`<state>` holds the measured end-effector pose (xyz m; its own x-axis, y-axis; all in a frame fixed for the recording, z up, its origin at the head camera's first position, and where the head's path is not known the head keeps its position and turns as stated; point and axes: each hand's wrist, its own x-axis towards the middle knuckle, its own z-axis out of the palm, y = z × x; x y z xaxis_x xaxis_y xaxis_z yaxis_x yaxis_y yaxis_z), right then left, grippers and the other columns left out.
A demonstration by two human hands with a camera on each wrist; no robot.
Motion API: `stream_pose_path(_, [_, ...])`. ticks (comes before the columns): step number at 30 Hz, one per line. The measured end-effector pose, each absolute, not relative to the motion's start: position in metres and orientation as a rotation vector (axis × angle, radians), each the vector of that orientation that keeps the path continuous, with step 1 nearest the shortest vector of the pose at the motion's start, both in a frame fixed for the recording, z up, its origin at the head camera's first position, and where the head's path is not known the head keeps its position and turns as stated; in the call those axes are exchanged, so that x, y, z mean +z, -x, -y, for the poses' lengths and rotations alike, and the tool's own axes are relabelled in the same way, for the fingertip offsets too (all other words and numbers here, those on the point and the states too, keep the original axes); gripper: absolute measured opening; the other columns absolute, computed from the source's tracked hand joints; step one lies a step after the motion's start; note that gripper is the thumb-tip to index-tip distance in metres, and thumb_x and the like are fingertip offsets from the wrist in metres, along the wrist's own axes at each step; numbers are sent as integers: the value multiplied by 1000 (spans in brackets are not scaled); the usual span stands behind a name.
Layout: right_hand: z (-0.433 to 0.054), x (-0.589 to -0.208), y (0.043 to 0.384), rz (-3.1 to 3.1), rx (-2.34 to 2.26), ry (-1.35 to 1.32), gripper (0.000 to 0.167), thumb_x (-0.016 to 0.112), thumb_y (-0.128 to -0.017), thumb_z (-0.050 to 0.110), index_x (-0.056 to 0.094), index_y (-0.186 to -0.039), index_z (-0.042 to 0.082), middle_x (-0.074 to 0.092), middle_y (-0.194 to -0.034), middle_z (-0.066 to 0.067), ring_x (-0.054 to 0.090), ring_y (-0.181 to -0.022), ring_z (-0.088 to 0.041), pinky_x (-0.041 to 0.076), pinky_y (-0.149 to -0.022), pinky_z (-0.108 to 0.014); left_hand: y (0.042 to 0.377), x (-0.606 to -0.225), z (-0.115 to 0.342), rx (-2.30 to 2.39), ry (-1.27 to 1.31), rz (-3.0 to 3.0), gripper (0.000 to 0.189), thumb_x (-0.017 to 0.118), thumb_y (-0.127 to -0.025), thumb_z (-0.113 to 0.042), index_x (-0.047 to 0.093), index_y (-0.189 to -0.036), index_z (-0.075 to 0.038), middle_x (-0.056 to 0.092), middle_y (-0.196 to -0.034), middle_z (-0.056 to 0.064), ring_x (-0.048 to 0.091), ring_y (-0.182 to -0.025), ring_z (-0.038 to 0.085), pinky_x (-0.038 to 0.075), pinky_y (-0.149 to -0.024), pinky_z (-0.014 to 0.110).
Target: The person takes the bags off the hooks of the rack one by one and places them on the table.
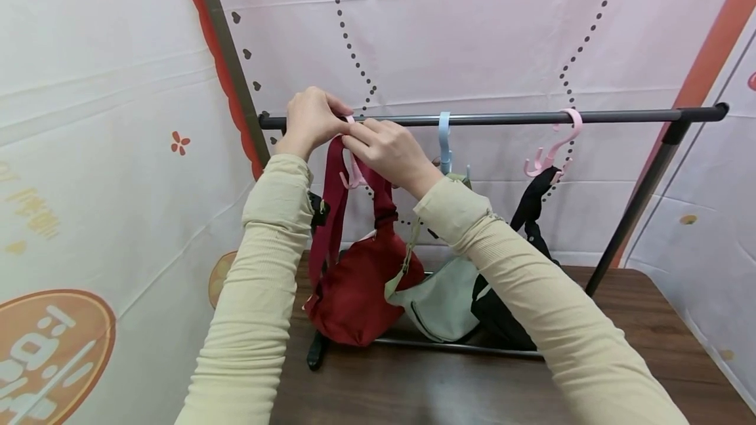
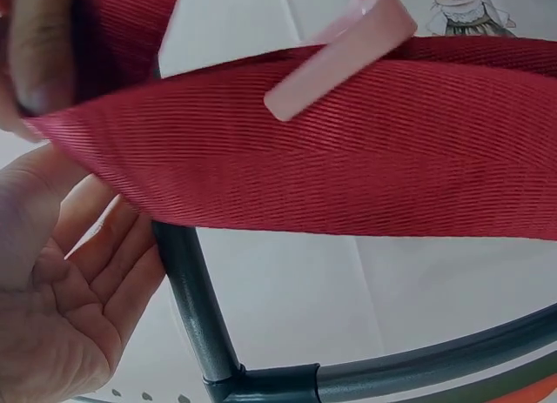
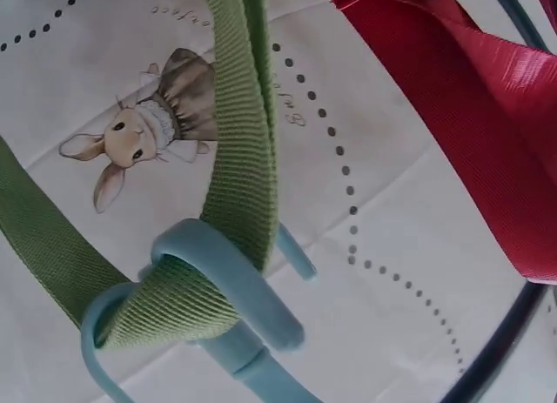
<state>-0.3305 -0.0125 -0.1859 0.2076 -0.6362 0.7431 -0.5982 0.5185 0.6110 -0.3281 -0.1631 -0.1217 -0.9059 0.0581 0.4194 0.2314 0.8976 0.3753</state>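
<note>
A red bag (image 1: 360, 294) hangs from the left end of the rack by its wide red strap (image 2: 365, 151). A pink hook (image 1: 354, 172) is beside the strap, and one of its prongs crosses the strap's face. At the strap's upper end, close to the rail, my left hand (image 1: 313, 120) and right hand (image 1: 390, 149) meet, their fingertips gripping the strap. The fingers partly cover the hook's top. In the left wrist view a fingertip presses on the strap, with a palm below it. The right wrist view shows no hand.
A dark rail (image 1: 508, 118) runs across. From its blue hook (image 1: 445, 143) a green strap (image 3: 244, 133) carries a pale bag (image 1: 443, 300). Another pink hook (image 1: 555, 146) holds a black strap (image 1: 531, 202) at the right. The wooden tabletop (image 1: 425, 392) lies below.
</note>
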Motion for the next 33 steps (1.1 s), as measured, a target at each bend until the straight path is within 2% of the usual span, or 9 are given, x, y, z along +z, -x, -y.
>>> stream_pose_path(4, [12,-185,324,1434,-80,-1124,20,46,-90,-4,65,-88,2,57,-82,-8,52,-66,-19,46,-55,-26,328,-121,162,-609,206,2660,29,70,-74,-26,71,-102,-18,69,-100,1,54,-97,22,36,-87,34])
stream_pose_path(12, [25,-189,315,1630,-118,-1058,21,47,-84,-9,63,-75,3,58,-77,-7,57,-71,-19,46,-57,-25,330,-120,161,-610,212,2639,29,71,-73,-27,72,-100,-17,69,-96,2,54,-87,20,37,-78,31])
stream_pose_path(20, [54,-199,314,1846,-287,-914,23,50,-83,-3,69,-79,10,63,-78,-3,59,-70,-17,49,-52,-26,327,-120,163,-630,207,2666,38,77,-67,-33,72,-101,-17,69,-97,1,54,-96,22,33,-90,33])
stream_pose_path(27, [77,-202,314,1885,-378,-764,27,48,-82,-2,69,-77,14,63,-74,1,57,-58,-11,47,-46,-22,326,-120,165,-631,200,2671,39,78,-67,-34,71,-102,-18,69,-98,1,53,-100,22,30,-94,34])
stream_pose_path(33, [77,-200,314,1904,-454,-835,29,46,-82,-4,65,-72,15,60,-71,1,55,-56,-9,45,-45,-20,328,-121,162,-625,193,2676,38,78,-67,-34,71,-101,-19,69,-98,0,53,-101,22,30,-94,34])
